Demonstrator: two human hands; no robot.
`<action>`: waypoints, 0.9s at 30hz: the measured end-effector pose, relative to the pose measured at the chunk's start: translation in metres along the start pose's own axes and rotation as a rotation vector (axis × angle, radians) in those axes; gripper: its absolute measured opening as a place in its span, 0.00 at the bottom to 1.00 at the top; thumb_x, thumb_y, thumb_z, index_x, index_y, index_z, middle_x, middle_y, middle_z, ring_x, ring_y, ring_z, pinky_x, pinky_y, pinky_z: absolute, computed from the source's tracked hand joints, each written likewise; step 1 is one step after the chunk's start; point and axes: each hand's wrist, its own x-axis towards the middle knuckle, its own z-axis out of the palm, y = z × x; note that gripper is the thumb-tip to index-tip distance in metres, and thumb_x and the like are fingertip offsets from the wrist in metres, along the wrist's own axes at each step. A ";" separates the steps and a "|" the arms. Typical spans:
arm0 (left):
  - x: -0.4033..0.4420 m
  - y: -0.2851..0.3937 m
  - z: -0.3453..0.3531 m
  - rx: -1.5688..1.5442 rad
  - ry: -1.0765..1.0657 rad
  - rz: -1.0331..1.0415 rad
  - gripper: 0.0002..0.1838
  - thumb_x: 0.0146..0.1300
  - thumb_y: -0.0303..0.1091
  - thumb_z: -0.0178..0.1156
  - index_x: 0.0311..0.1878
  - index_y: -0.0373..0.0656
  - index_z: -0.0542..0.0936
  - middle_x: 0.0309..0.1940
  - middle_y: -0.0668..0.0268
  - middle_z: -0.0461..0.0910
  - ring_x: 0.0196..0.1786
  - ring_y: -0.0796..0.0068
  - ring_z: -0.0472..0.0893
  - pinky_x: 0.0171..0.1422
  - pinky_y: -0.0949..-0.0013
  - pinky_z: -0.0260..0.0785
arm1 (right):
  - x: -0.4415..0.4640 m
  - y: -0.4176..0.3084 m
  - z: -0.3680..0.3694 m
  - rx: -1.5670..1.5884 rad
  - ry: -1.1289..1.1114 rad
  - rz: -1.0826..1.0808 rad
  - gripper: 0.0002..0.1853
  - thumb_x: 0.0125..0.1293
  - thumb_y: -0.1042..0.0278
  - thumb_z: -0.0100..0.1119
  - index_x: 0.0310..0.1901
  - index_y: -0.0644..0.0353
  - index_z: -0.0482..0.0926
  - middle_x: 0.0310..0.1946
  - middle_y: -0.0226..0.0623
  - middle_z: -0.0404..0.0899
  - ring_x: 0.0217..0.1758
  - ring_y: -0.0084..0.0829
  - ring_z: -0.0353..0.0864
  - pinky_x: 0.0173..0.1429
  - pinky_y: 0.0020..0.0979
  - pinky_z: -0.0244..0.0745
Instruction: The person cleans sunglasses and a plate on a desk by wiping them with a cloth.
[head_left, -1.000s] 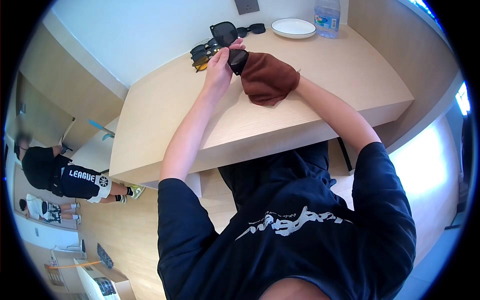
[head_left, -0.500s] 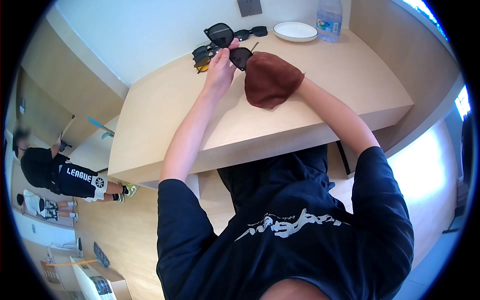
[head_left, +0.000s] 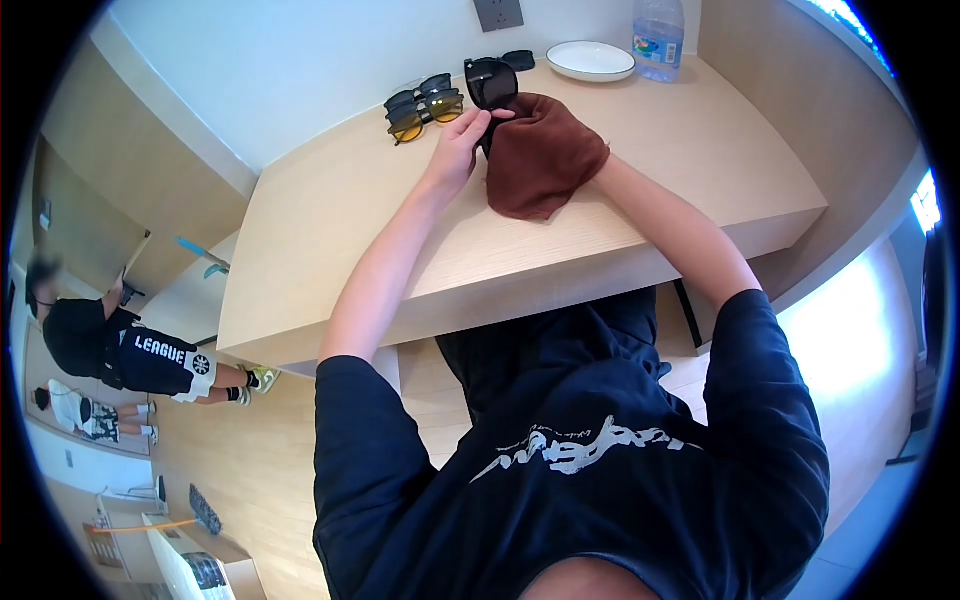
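My left hand (head_left: 462,146) grips a pair of dark sunglasses (head_left: 491,84) above the table, its fingers closed near the middle of the frame. One dark lens stands up above the fingers; the other is mostly hidden by the hand and a brown cloth (head_left: 540,165). That cloth drapes over my right hand, covering it completely, and touches the sunglasses. Only the right forearm shows beyond it. Behind the left hand lie yellow-lensed glasses (head_left: 425,117) and a dark pair (head_left: 418,91). Another dark pair (head_left: 518,60) lies by the wall, partly hidden.
A white dish (head_left: 591,62) and a plastic bottle (head_left: 658,42) stand at the back right of the wooden table (head_left: 330,215). A wall socket (head_left: 499,14) is above. Two people (head_left: 80,335) stand off to the left. A mop (head_left: 204,509) is on that side too.
The sunglasses have turned and shifted right, closer to the cloth. My left hand has moved slightly right and down, uncovering more of the yellow-lensed glasses.
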 end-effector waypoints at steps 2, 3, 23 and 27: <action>0.002 -0.002 0.001 0.009 0.011 0.000 0.17 0.76 0.40 0.49 0.50 0.38 0.82 0.44 0.67 0.82 0.50 0.78 0.77 0.57 0.74 0.67 | 0.001 0.001 -0.003 -0.020 0.012 0.000 0.20 0.67 0.72 0.60 0.59 0.66 0.73 0.46 0.35 0.81 0.47 0.23 0.81 0.53 0.27 0.79; 0.003 -0.002 -0.001 0.036 0.034 0.008 0.16 0.76 0.39 0.48 0.49 0.38 0.82 0.43 0.68 0.83 0.47 0.78 0.78 0.54 0.73 0.69 | 0.001 -0.004 0.000 -0.040 0.022 0.000 0.19 0.67 0.71 0.60 0.58 0.66 0.74 0.46 0.34 0.81 0.47 0.23 0.81 0.53 0.27 0.79; -0.005 0.012 0.005 0.896 0.235 0.430 0.14 0.56 0.31 0.70 0.43 0.35 0.82 0.48 0.60 0.83 0.51 0.64 0.82 0.58 0.65 0.74 | 0.008 0.001 -0.026 -0.017 0.025 -0.139 0.11 0.63 0.73 0.62 0.47 0.63 0.79 0.43 0.34 0.83 0.46 0.21 0.81 0.53 0.25 0.78; -0.005 0.018 0.004 0.889 0.276 0.402 0.24 0.52 0.34 0.75 0.50 0.36 0.77 0.48 0.61 0.83 0.53 0.67 0.81 0.59 0.65 0.73 | 0.006 0.004 -0.032 -0.278 0.234 -0.027 0.13 0.62 0.70 0.64 0.47 0.64 0.80 0.46 0.36 0.84 0.48 0.23 0.82 0.54 0.26 0.79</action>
